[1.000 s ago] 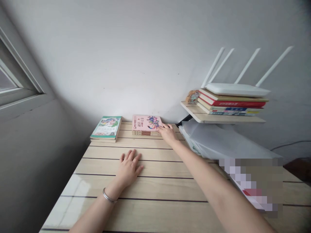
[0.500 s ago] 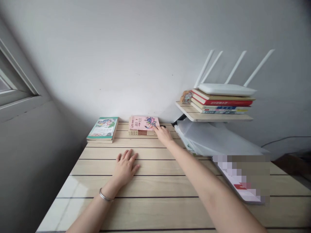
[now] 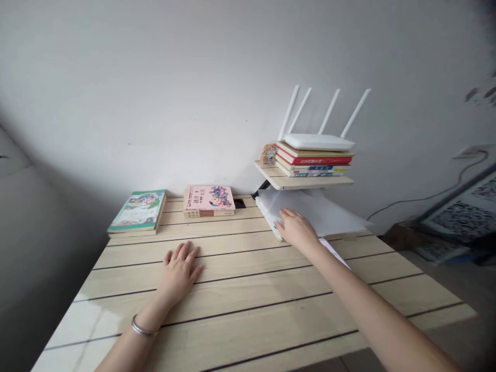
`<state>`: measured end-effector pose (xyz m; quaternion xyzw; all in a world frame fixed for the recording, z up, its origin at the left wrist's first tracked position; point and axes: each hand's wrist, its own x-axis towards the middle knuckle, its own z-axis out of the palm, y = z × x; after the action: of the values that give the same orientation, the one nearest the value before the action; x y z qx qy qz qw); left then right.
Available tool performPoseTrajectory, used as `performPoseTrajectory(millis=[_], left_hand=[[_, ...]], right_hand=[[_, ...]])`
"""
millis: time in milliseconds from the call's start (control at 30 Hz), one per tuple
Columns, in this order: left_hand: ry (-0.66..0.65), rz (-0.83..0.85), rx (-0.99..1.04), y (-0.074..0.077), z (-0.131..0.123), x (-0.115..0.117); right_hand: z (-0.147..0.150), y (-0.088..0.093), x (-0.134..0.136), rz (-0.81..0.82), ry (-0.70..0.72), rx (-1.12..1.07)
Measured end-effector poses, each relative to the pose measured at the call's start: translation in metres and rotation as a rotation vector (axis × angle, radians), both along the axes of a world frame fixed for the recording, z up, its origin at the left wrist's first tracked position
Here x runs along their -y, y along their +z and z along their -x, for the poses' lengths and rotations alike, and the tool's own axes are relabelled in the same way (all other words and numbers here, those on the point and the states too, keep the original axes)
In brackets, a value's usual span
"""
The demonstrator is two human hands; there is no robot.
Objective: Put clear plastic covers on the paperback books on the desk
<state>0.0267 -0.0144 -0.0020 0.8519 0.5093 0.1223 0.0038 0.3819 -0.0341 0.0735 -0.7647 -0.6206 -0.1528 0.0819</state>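
My left hand point(image 3: 180, 271) lies flat on the wood-plank table point(image 3: 240, 310), its fingers spread, holding nothing. A silver bangle point(image 3: 143, 326) circles that wrist. My right hand point(image 3: 297, 231) rests on or just over the left part of a translucent plastic folder point(image 3: 329, 212) with papers, its fingers stretched out; whether it presses on the folder I cannot tell. Beyond my left hand sits a thick pink book point(image 3: 209, 199). A green-edged book point(image 3: 137, 211) lies at the table's back left. My right forearm partly covers a flat white item point(image 3: 335, 252).
Above the folder, a small raised shelf point(image 3: 310, 182) holds several stacked books point(image 3: 313, 161), a white router point(image 3: 320, 141) with upright antennas and a small brown figurine point(image 3: 268, 154). A dark recess point(image 3: 240, 203) shows beside the pink book. A cable point(image 3: 426, 192) runs along the wall at right.
My right hand has left the pink book and moved right to the folder. My left hand stays flat on the table. The whole view has shifted to the right.
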Motion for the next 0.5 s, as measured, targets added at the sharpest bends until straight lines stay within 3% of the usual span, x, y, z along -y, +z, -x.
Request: performPoseTrajectory(millis=[133,333,500], left_hand=[[-0.006,-0.006,-0.004,-0.001,0.001,0.000],[-0.020,-0.021,0.017,0.000,0.002,0.000],[-0.021,-0.006,0.012,0.001,0.002,0.001]], right_hand=[[-0.016,-0.003,0.003,0.077,-0.059,-0.021],[0.002,-0.005,0.006,0.015,-0.063,-0.004],[-0.007,0.004,0.010,-0.026,-0.123,-0.102]])
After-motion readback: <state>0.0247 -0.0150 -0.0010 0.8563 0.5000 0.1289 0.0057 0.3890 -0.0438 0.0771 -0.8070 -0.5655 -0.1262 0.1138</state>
